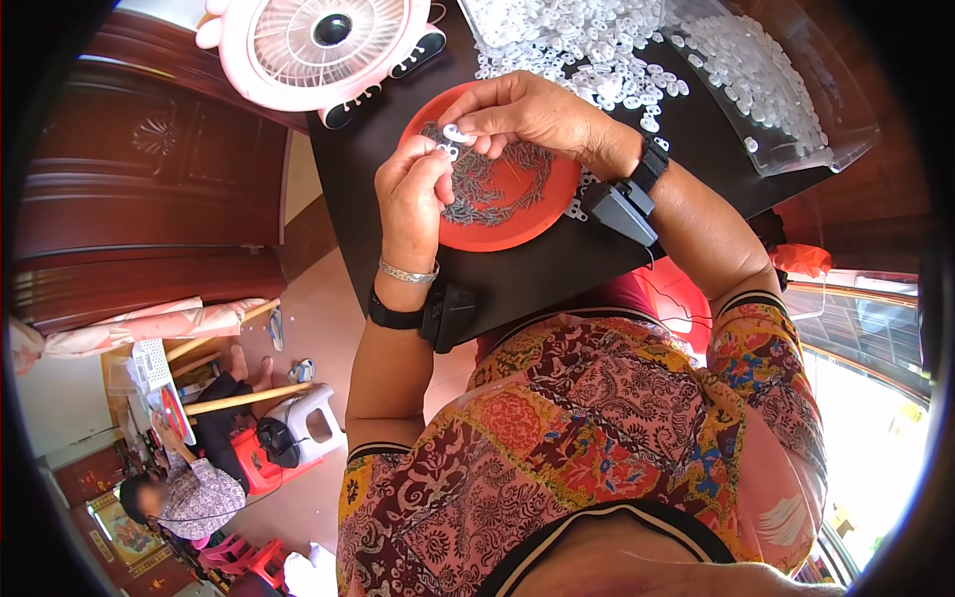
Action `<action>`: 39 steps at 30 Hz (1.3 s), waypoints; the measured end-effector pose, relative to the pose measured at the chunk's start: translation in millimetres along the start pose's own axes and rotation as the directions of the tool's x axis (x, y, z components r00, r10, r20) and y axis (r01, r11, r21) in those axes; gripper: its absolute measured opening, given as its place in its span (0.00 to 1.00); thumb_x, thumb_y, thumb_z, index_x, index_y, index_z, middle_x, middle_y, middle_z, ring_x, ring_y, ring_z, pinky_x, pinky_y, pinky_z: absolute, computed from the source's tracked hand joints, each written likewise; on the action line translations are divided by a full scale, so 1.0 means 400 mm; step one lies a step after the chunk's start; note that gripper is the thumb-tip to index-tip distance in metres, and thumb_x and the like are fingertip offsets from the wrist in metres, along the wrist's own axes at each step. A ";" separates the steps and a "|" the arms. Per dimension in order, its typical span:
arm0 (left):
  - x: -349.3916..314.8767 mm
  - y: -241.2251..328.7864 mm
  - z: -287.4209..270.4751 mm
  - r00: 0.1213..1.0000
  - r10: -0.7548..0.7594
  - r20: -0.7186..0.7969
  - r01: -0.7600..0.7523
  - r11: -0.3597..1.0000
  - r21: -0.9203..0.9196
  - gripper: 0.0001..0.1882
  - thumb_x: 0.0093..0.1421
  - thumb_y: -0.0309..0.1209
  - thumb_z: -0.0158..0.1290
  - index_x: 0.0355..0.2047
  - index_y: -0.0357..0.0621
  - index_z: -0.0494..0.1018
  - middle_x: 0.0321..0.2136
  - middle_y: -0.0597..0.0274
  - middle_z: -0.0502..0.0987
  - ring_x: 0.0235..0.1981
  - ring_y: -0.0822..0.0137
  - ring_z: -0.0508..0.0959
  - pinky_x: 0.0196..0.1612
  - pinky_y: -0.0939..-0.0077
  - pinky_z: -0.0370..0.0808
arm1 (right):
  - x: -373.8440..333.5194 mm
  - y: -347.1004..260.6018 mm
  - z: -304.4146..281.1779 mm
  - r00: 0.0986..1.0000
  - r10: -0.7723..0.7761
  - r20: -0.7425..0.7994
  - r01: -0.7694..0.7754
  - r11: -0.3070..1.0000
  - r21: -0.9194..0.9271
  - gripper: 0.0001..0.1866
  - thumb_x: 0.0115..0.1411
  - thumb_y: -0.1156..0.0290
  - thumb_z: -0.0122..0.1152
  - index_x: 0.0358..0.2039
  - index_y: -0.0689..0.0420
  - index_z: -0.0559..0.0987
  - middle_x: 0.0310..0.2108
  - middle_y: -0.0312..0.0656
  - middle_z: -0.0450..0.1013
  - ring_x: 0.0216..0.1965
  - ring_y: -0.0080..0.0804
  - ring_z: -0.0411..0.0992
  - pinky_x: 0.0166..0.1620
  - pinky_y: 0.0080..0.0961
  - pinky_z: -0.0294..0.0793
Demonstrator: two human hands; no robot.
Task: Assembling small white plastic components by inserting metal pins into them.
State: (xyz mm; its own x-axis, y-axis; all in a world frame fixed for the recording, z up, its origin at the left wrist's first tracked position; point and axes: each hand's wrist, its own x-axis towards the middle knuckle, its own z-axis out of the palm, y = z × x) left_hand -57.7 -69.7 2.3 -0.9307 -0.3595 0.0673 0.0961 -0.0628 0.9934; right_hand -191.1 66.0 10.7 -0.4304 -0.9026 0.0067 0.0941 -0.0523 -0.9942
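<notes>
Over a round red plate [550, 221] my two hands meet, both with bent, pinching fingers. My left hand [411, 199] grips a small white plastic piece [449, 151] with holes in it. Right beside it, my right hand [532, 117] pinches another small white plastic piece [457, 133] between thumb and finger. The two pieces are close together; whether they touch I cannot tell. Many small grey screw-like parts [487, 211] lie in the plate beneath. Behind my right hand spreads a heap of white plastic pieces [607, 65] like the held ones.
A clear bin [841, 139] at the far right holds many small white parts [761, 75]. A pink fan [328, 45] stands at the far left of the dark table [368, 169]. Lower left, another person [204, 488] sits near a red stool [261, 468].
</notes>
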 end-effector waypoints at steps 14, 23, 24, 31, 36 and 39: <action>-0.008 -0.025 -0.005 0.997 -0.062 -0.037 0.064 0.997 0.049 0.08 0.57 0.27 0.43 0.34 0.37 0.70 0.16 0.72 0.61 0.16 0.80 0.60 0.18 0.86 0.55 | -0.010 0.035 0.003 0.920 -0.392 0.013 0.374 0.866 -0.333 0.12 0.51 0.68 0.58 0.33 0.61 0.81 0.26 0.40 0.78 0.28 0.26 0.74 0.32 0.23 0.73; -0.007 0.011 0.005 0.998 -0.052 0.048 0.042 0.982 0.185 0.08 0.58 0.30 0.42 0.22 0.46 0.61 0.18 0.70 0.61 0.19 0.78 0.61 0.22 0.85 0.57 | 0.059 0.045 0.026 0.899 -0.438 -0.007 0.385 0.799 -0.461 0.12 0.48 0.66 0.61 0.32 0.57 0.83 0.29 0.44 0.79 0.31 0.32 0.76 0.35 0.29 0.73; -0.009 0.013 0.010 0.998 -0.052 0.026 0.046 0.981 0.188 0.08 0.58 0.30 0.41 0.22 0.46 0.61 0.18 0.70 0.61 0.19 0.78 0.61 0.22 0.85 0.57 | 0.051 0.042 0.026 0.900 -0.435 -0.022 0.377 0.803 -0.462 0.12 0.48 0.66 0.61 0.32 0.57 0.83 0.29 0.44 0.79 0.31 0.32 0.76 0.35 0.29 0.73; -0.026 0.029 -0.055 1.000 -0.011 -0.028 0.016 0.986 0.169 0.06 0.58 0.30 0.43 0.28 0.42 0.66 0.20 0.68 0.65 0.20 0.76 0.64 0.23 0.83 0.61 | 0.082 0.030 0.079 0.850 -0.526 0.016 0.476 0.755 -0.451 0.11 0.48 0.67 0.60 0.32 0.56 0.83 0.28 0.44 0.78 0.30 0.33 0.76 0.35 0.29 0.73; -0.016 -0.002 0.018 0.995 -0.061 -0.085 0.060 0.998 -0.021 0.11 0.55 0.24 0.48 0.38 0.34 0.70 0.20 0.65 0.67 0.20 0.74 0.65 0.22 0.83 0.62 | 0.008 0.042 0.033 0.843 -0.538 -0.004 0.475 0.747 -0.465 0.10 0.52 0.71 0.57 0.34 0.60 0.80 0.30 0.44 0.78 0.33 0.33 0.76 0.37 0.28 0.74; -0.027 0.015 0.014 0.994 -0.027 -0.104 0.027 1.000 0.002 0.06 0.55 0.26 0.49 0.31 0.36 0.71 0.18 0.65 0.69 0.18 0.75 0.67 0.21 0.85 0.62 | -0.007 0.019 0.045 0.884 -0.468 -0.023 0.429 0.829 -0.358 0.09 0.55 0.74 0.58 0.37 0.62 0.79 0.31 0.40 0.77 0.34 0.25 0.74 0.40 0.22 0.73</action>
State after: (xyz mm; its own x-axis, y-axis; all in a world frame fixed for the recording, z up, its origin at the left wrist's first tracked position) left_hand -49.0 -61.0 8.0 -0.8913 -0.4523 0.0309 0.0701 -0.0702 0.9951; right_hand -172.9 60.3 5.1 -0.4452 -0.7632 0.4683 -0.4281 -0.2779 -0.8599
